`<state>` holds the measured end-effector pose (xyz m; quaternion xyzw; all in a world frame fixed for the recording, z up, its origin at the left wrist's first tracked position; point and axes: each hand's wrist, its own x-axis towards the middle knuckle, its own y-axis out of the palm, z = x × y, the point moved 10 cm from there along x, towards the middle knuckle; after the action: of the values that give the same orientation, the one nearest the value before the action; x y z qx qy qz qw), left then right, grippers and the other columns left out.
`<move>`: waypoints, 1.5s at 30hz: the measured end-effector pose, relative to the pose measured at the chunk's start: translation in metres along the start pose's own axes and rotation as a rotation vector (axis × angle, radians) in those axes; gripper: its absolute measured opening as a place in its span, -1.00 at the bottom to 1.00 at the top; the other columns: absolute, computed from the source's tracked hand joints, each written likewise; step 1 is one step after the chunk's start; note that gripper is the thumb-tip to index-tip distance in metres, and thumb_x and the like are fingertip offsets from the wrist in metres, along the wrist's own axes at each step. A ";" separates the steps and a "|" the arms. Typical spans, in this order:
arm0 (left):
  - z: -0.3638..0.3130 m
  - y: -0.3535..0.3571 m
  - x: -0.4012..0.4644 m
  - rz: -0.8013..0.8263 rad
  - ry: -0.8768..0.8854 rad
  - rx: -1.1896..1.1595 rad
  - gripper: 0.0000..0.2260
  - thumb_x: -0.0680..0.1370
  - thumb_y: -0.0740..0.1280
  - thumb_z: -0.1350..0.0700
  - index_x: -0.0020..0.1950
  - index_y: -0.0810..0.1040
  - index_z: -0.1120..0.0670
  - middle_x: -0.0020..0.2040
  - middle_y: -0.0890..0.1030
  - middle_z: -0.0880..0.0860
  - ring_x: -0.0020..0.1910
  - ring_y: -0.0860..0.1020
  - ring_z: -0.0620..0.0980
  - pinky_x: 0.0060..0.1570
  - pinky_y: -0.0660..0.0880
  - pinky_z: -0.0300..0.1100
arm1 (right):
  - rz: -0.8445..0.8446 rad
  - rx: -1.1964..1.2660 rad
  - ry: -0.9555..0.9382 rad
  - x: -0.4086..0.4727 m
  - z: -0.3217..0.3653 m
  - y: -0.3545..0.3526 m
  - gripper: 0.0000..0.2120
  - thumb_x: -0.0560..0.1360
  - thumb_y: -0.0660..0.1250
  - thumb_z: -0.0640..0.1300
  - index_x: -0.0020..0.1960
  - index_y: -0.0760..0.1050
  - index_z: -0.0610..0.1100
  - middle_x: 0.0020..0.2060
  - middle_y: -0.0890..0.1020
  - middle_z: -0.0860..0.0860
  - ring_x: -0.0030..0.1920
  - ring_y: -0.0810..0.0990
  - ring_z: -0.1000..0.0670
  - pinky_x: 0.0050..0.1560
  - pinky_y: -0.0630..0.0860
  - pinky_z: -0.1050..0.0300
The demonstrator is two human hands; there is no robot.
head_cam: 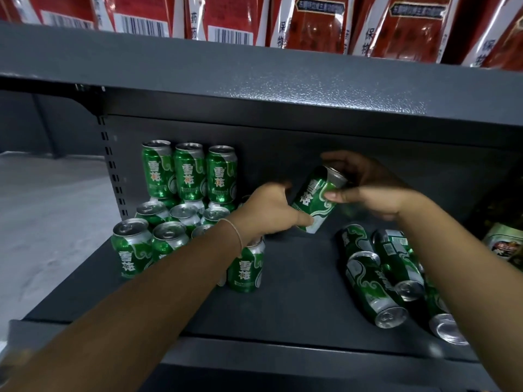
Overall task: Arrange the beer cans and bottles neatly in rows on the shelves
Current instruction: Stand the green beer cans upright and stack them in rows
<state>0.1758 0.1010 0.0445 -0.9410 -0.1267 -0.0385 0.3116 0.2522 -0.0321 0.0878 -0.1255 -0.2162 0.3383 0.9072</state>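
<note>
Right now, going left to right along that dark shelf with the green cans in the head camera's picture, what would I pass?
Upright green cans → left hand → tilted can held by both hands → right hand → cans lying on their sides → a differently labelled can at the far right edge.

— Where are my hands?
— Both arms reach forward. My left hand (266, 210) pinches the tilted can's (314, 202) base; my right hand (376, 190) curls around its top.
</note>
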 end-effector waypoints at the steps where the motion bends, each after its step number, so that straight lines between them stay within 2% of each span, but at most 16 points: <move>1: 0.001 0.000 0.001 0.015 0.004 -0.039 -0.42 0.12 0.60 -0.09 0.09 0.60 -0.01 0.00 0.68 -0.04 -0.02 0.64 -0.04 0.07 0.60 0.00 | 0.019 0.052 -0.013 0.001 0.002 0.004 -0.28 0.25 0.53 -0.48 0.31 0.44 -0.04 0.14 0.64 0.04 0.16 0.60 0.07 0.06 0.58 0.25; 4: 0.002 0.002 -0.001 0.085 0.002 -0.165 -0.57 0.21 0.63 0.09 0.02 0.61 0.03 -0.03 0.70 -0.01 -0.03 0.67 -0.04 0.10 0.59 -0.04 | 0.064 0.223 -0.049 0.004 0.010 0.014 -0.18 0.16 0.62 -0.30 0.36 0.41 -0.09 0.16 0.64 -0.01 0.16 0.62 0.07 0.07 0.57 0.22; 6: 0.006 -0.003 0.000 0.058 0.006 -0.192 -0.45 0.11 0.65 -0.02 0.04 0.61 0.04 -0.02 0.70 -0.02 -0.02 0.67 -0.04 0.11 0.59 -0.03 | 0.091 0.298 -0.046 0.008 0.014 0.021 -0.04 0.06 0.73 -0.09 0.38 0.40 -0.09 0.16 0.63 -0.03 0.16 0.62 0.05 0.09 0.58 0.20; 8: 0.008 -0.015 0.000 -0.029 0.024 -0.168 -0.33 0.00 0.63 -0.16 0.04 0.62 0.02 -0.03 0.69 -0.07 -0.03 0.66 -0.07 0.09 0.60 -0.04 | 0.087 0.344 -0.052 0.013 0.017 0.026 0.05 0.01 0.74 -0.02 0.42 0.37 -0.09 0.14 0.62 -0.07 0.14 0.62 0.02 0.09 0.58 0.18; 12: 0.006 -0.037 -0.008 -0.194 0.081 -0.083 -0.56 0.17 0.63 -0.14 -0.07 0.64 0.01 -0.12 0.69 -0.11 -0.10 0.64 -0.16 -0.01 0.60 -0.16 | -0.040 0.401 -0.051 0.026 0.017 0.035 0.12 -0.05 0.75 0.02 0.41 0.37 -0.22 0.07 0.66 -0.11 0.08 0.65 0.00 0.07 0.58 0.17; 13: 0.003 -0.042 -0.011 -0.246 0.100 -0.031 -0.57 0.21 0.62 -0.14 -0.07 0.62 0.03 -0.13 0.67 -0.12 -0.12 0.62 -0.18 -0.08 0.58 -0.25 | -0.069 0.377 -0.033 0.028 0.015 0.040 0.07 -0.01 0.75 0.00 0.38 0.39 -0.27 0.11 0.66 -0.14 0.11 0.65 -0.03 0.09 0.58 0.14; 15: -0.002 -0.052 -0.016 -0.353 0.141 0.091 -0.57 0.25 0.59 -0.14 -0.02 0.59 0.02 -0.12 0.60 -0.15 -0.14 0.55 -0.19 -0.21 0.44 -0.39 | -0.118 0.263 0.019 0.029 0.016 0.052 -0.21 0.13 0.71 -0.10 0.26 0.47 -0.27 0.09 0.68 -0.14 0.09 0.67 -0.04 0.07 0.57 0.09; 17: -0.003 -0.058 -0.019 -0.432 0.170 0.146 -0.57 0.26 0.58 -0.13 0.02 0.60 0.02 -0.11 0.59 -0.14 -0.12 0.55 -0.17 -0.18 0.40 -0.36 | -0.172 0.152 0.049 0.030 0.015 0.057 -0.55 0.26 0.64 -0.21 0.06 0.52 -0.14 -0.06 0.70 -0.03 -0.07 0.70 0.08 -0.03 0.61 0.11; 18: -0.003 -0.061 -0.020 -0.467 0.182 0.164 -0.57 0.26 0.56 -0.14 0.02 0.60 0.02 -0.11 0.60 -0.14 -0.11 0.56 -0.16 -0.17 0.40 -0.35 | -0.184 0.136 0.066 0.032 0.013 0.059 -0.62 0.31 0.61 -0.24 0.02 0.51 -0.11 -0.09 0.70 -0.01 -0.10 0.70 0.10 -0.05 0.64 0.09; 22: 0.008 -0.072 -0.020 -0.541 0.148 0.175 -0.53 0.29 0.55 -0.16 0.04 0.57 0.08 -0.11 0.63 -0.06 -0.17 0.54 -0.14 -0.26 0.34 -0.38 | -0.195 0.194 0.114 0.040 0.005 0.070 -0.50 0.29 0.62 -0.23 0.17 0.53 -0.19 0.03 0.71 -0.12 0.05 0.70 -0.12 0.13 0.62 -0.22; 26: 0.015 -0.076 -0.019 -0.525 0.156 0.162 -0.47 0.26 0.59 -0.13 0.09 0.57 0.11 -0.02 0.65 0.00 -0.05 0.60 -0.05 -0.14 0.42 -0.33 | -0.201 0.175 0.122 0.048 0.006 0.078 -0.69 0.34 0.57 -0.32 0.00 0.59 -0.11 -0.04 0.73 -0.12 0.01 0.71 -0.12 0.11 0.63 -0.16; 32: 0.021 -0.079 -0.013 -0.319 0.147 0.225 -0.43 0.39 0.54 0.05 0.34 0.44 0.13 0.18 0.60 0.07 0.15 0.56 0.03 0.05 0.45 -0.26 | -0.285 0.054 0.053 0.064 0.011 0.078 -0.66 0.36 0.56 -0.29 0.01 0.51 -0.04 -0.12 0.66 0.09 -0.11 0.64 0.10 -0.09 0.58 0.21; 35: 0.024 -0.085 -0.013 -0.273 0.120 0.230 -0.50 0.48 0.36 0.24 0.41 0.38 0.15 0.22 0.58 0.14 0.18 0.56 0.11 0.15 0.51 -0.16 | -0.293 -0.004 0.053 0.076 0.004 0.083 -0.59 0.37 0.56 -0.28 0.12 0.50 -0.03 -0.06 0.66 0.08 -0.04 0.64 0.09 0.07 0.61 0.06; 39: 0.039 -0.093 -0.014 -0.227 0.050 0.120 -0.46 0.47 0.22 0.30 0.47 0.33 0.15 0.34 0.51 0.11 0.28 0.50 0.08 0.25 0.44 -0.19 | -0.293 -0.116 0.071 0.086 -0.009 0.092 -0.38 0.32 0.60 -0.16 0.34 0.48 -0.08 0.15 0.66 0.00 0.11 0.64 0.00 0.20 0.59 -0.06; 42: 0.051 -0.101 -0.015 -0.231 0.014 0.065 -0.45 0.44 0.18 0.31 0.44 0.36 0.16 0.34 0.50 0.14 0.29 0.49 0.13 0.29 0.46 -0.03 | -0.295 -0.133 0.084 0.088 -0.018 0.097 -0.40 0.34 0.58 -0.14 0.33 0.47 -0.04 0.15 0.66 0.01 0.13 0.64 -0.01 0.21 0.58 -0.08; 45: 0.059 -0.104 -0.017 -0.217 -0.019 0.002 -0.46 0.45 0.16 0.38 0.43 0.37 0.16 0.34 0.49 0.15 0.30 0.48 0.13 0.28 0.46 -0.01 | -0.306 -0.146 0.111 0.090 -0.024 0.099 -0.47 0.36 0.57 -0.15 0.26 0.46 -0.03 0.14 0.65 0.02 0.13 0.63 -0.03 0.22 0.57 -0.10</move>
<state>0.1317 0.2129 0.0546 -0.9218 -0.2310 -0.0628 0.3051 0.2690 0.0994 0.0571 -0.1754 -0.2065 0.1724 0.9470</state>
